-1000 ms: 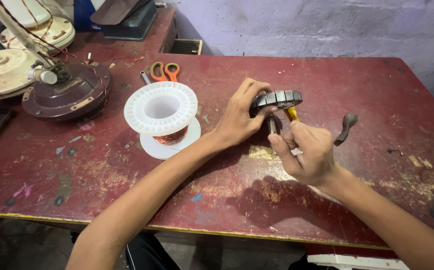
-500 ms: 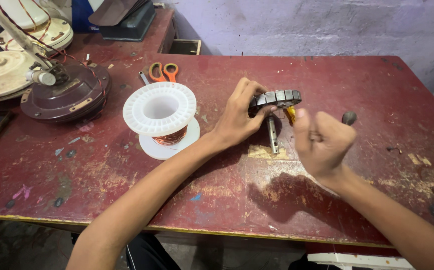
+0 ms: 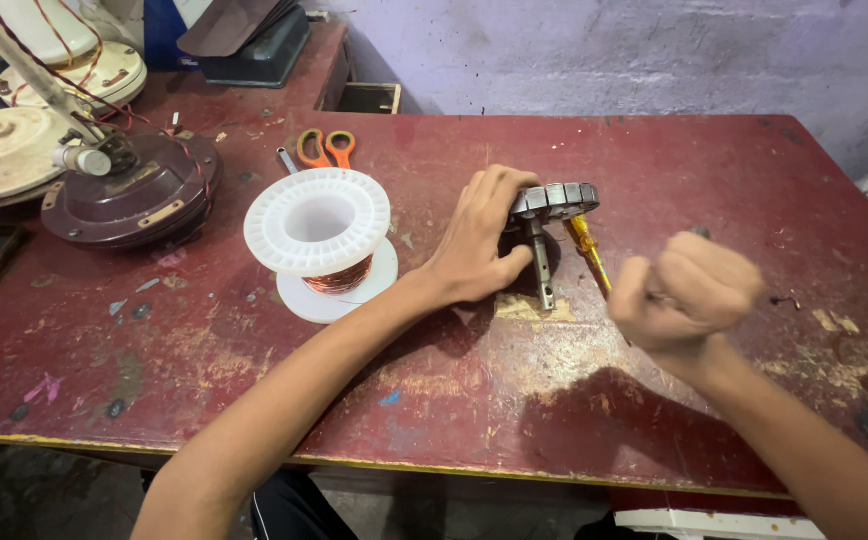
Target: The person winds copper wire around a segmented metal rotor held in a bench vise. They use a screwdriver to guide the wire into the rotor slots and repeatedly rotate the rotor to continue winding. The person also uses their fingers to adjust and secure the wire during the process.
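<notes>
A: What's hard to make out on the red counter point(image 3: 254, 400)?
B: The right hand point(image 3: 689, 295), a blurred fist; fingers curled on something hidden.
A: And the left hand point(image 3: 479, 240)?
B: Fingers clamped on the stator point(image 3: 554, 200), mid-counter, right of the white spool point(image 3: 319, 225); a screwdriver point(image 3: 587, 250) leans against it.

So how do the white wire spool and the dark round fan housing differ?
The white wire spool is pale plastic, stands upright on its flange near the left hand and carries copper wire. The dark round fan housing is maroon, wider and flatter, and lies at the table's far left under trailing wires. Both are round and rest on the table.
</notes>
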